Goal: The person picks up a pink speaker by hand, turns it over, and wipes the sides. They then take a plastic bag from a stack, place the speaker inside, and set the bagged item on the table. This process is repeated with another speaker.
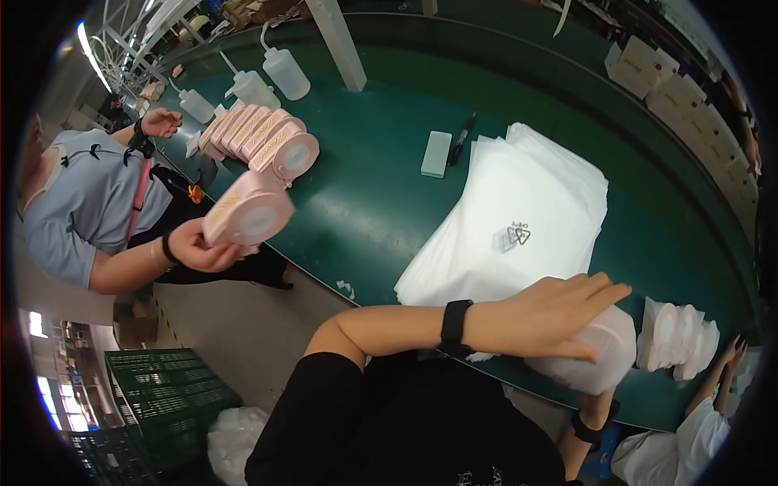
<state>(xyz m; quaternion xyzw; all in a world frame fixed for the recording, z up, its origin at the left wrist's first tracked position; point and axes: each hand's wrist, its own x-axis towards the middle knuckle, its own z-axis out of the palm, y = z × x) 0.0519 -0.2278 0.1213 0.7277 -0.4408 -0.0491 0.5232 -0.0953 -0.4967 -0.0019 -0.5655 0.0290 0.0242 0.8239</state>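
My left hand [551,316] reaches across to the right, its fingers stretched out over a frosted bag [608,348] with a pale pink rounded thing inside. Beneath the bag, my right wrist [598,415] shows, but the fingers of that hand are hidden behind it. To the left of the bag lies a thick stack of white translucent bags [527,211], partly under my left forearm. Several bagged pink pieces [677,340] stand in a row to the right of my hands.
At the left, a co-worker's hand [203,247] holds a pink rounded case [255,215] beside a row of similar cases [255,134]. White squeeze bottles [285,73], a pale green box [436,154] and a black pen [463,139] are on the green table [356,211]. Another person [673,454] is at the right.
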